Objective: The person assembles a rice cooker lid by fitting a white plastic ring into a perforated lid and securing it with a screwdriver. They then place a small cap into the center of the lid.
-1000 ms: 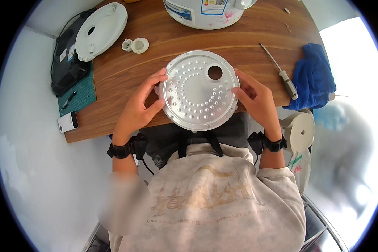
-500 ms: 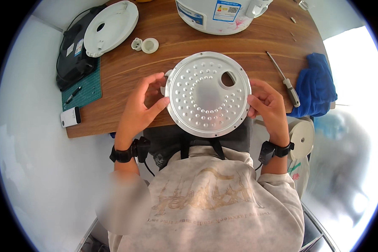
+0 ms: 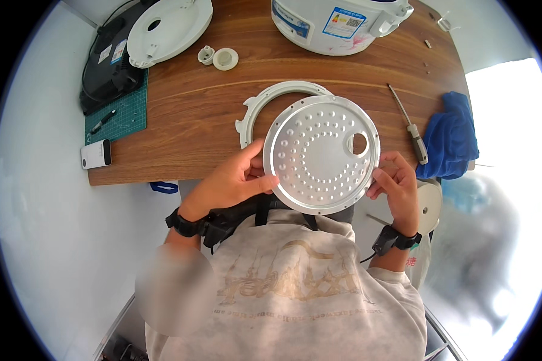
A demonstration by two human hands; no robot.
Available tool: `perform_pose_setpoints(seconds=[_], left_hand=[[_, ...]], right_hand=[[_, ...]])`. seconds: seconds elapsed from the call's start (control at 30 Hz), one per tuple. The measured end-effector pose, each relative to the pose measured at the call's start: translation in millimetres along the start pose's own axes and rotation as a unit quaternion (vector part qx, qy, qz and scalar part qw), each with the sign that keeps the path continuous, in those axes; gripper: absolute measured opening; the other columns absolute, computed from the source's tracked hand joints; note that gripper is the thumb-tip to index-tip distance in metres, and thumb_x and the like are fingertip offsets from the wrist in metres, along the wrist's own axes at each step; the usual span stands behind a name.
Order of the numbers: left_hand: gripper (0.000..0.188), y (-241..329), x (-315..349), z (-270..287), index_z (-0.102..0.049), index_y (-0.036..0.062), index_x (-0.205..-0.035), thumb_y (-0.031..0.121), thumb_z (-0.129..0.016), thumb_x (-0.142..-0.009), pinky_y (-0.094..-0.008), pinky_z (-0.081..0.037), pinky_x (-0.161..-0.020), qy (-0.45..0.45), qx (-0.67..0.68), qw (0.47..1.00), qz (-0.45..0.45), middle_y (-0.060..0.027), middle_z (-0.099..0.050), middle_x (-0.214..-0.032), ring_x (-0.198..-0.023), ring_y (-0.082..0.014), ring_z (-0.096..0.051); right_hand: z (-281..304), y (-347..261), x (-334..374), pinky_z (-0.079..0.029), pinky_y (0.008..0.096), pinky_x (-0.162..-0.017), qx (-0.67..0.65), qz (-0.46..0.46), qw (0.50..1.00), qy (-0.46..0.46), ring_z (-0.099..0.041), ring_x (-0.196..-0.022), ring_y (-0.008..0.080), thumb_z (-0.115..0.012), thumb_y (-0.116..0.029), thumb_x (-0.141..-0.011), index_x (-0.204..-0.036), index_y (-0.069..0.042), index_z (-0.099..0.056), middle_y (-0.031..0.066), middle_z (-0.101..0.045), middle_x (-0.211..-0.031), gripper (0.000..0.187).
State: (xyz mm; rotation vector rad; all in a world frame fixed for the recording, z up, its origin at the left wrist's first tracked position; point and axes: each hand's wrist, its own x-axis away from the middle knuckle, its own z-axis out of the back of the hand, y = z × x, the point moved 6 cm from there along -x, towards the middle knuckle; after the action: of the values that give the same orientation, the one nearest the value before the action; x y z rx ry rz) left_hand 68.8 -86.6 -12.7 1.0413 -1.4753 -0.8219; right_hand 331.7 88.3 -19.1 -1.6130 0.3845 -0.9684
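Note:
A round, dimpled metal inner lid plate (image 3: 322, 153) with an off-centre hole is held up in front of my body. My left hand (image 3: 238, 179) grips its lower left rim, thumb on top and fingers beneath. At the lower right rim, my right hand (image 3: 396, 179) pinches it between thumb and fingers. Beyond the plate, a white plastic ring (image 3: 283, 90) with small tabs lies on the wooden table, partly covered by the plate. Both wrists wear black strapped devices.
A white rice cooker body (image 3: 337, 27) stands at the back. Back left are a white round cover (image 3: 174, 33), two small caps (image 3: 225, 59) and a black appliance (image 3: 115, 66) by a green cutting mat (image 3: 132, 114). A screwdriver (image 3: 412, 129) lies right, beside a blue cloth (image 3: 448, 141).
The metal plate has come toward my body and to the right, both hands moving with it. The white ring, mostly hidden before, now shows on the table behind it.

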Motion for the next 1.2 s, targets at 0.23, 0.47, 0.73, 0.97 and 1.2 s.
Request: perform_pose_setpoints(seconds=[0.23, 0.47, 0.73, 0.97, 1.2], left_hand=[[0.054, 1.3, -1.8, 20.7, -0.041, 0.0006, -0.152, 0.018, -0.062, -0.106, -0.0249, -0.059, -0.071, -0.001, -0.008, 1.0, 0.002, -0.0069, -0.069, -0.113, -0.089, -0.0094, -0.067], [0.062, 5.0, 5.1, 21.2, -0.035, -0.0011, -0.154, 0.017, -0.067, -0.103, -0.027, -0.061, -0.076, 0.031, 0.003, 0.999, 0.014, -0.0134, -0.07, -0.119, -0.094, -0.0134, -0.071], [0.055, -8.2, 17.1, 11.5, -0.038, 0.0013, -0.146, 0.02, -0.069, -0.104, -0.0289, -0.062, -0.077, 0.086, 0.03, 0.995, 0.024, -0.0124, -0.072, -0.111, -0.089, -0.0155, -0.073], [0.036, 8.3, 12.8, 26.0, -0.068, -0.001, -0.1, 0.03, -0.053, -0.112, -0.0255, -0.055, -0.063, 0.148, -0.19, 0.97, 0.034, -0.0043, -0.068, -0.077, -0.067, -0.0111, -0.066], [0.041, -6.9, 12.3, 28.5, -0.068, -0.0005, -0.094, 0.034, -0.054, -0.111, -0.0259, -0.051, -0.058, 0.143, -0.211, 0.965, 0.068, -0.0029, -0.066, -0.072, -0.062, -0.0103, -0.062]], right_hand=[[-7.7, -9.1, -15.6, -0.051, 0.0219, -0.064, 0.087, 0.046, 0.995, -0.026, -0.066, -0.076, 0.0064, -0.066, -0.012, -0.103, -0.125, -0.002, -0.063, 0.0032, -0.074, -0.09, 0.025], [-37.1, -28.4, -35.3, -0.05, 0.023, -0.065, 0.084, 0.108, 0.991, 0.005, -0.065, -0.076, 0.0071, -0.073, -0.009, -0.097, -0.133, -0.002, -0.06, 0.0031, -0.072, -0.091, 0.039], [-44.1, -29.8, -45.7, -0.052, 0.0281, -0.066, 0.246, 0.112, 0.962, 0.031, -0.064, -0.069, 0.0119, -0.079, -0.007, -0.089, -0.133, -0.005, -0.064, 0.0072, -0.069, -0.088, 0.047], [-40.0, -41.2, -45.6, -0.05, 0.0281, -0.064, 0.297, 0.159, 0.939, 0.07, -0.057, -0.066, 0.0126, -0.077, -0.004, -0.087, -0.128, -0.005, -0.07, 0.006, -0.067, -0.09, 0.041], [-49.8, -54.6, -47.9, -0.05, 0.0296, -0.065, 0.347, 0.2, 0.913, 0.081, -0.057, -0.067, 0.0152, -0.077, -0.005, -0.088, -0.129, -0.004, -0.072, 0.008, -0.066, -0.09, 0.041]])
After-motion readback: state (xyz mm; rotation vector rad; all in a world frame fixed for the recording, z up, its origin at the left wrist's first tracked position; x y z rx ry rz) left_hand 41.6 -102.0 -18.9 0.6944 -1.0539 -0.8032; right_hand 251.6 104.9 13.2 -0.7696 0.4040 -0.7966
